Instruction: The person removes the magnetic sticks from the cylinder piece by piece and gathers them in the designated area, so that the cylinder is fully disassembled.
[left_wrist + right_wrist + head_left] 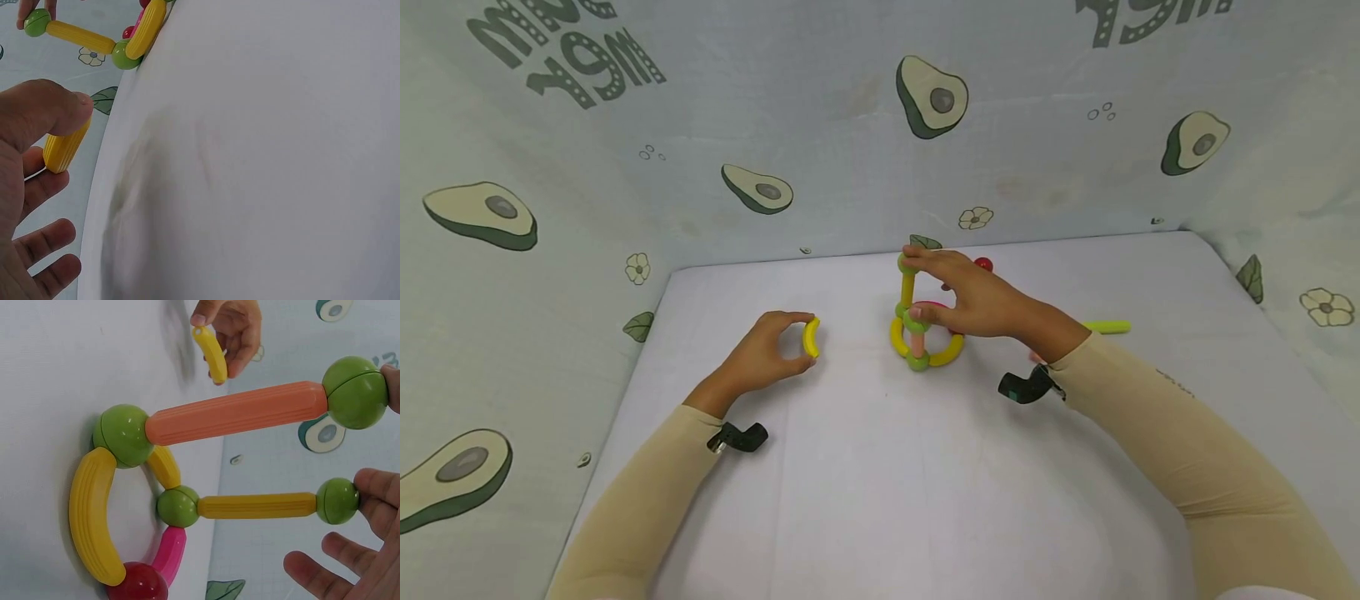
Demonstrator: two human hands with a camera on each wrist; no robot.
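Note:
My left hand [763, 354] pinches a short yellow curved stick [810, 338] between thumb and fingertips, above the table's left half. Its other fingers are spread in the left wrist view. At the table's middle, my right hand [981, 298] touches a toy frame of sticks and balls. The thumb meets the green ball [356, 392] topping an upright orange stick [237, 412]. Fingertips rest on another green ball [337, 500], atop an upright yellow stick [257, 505]. Both uprights rise from a ring of yellow curved sticks [90, 515], a pink stick [169, 555] and balls.
A red ball [983, 265] shows behind my right hand. Beyond my right wrist lies a lime-green stick [1108, 327], partly covered by the arm. The table [850, 483] has a white cover, with avocado-print cloth [850, 125] hanging behind and at the sides.

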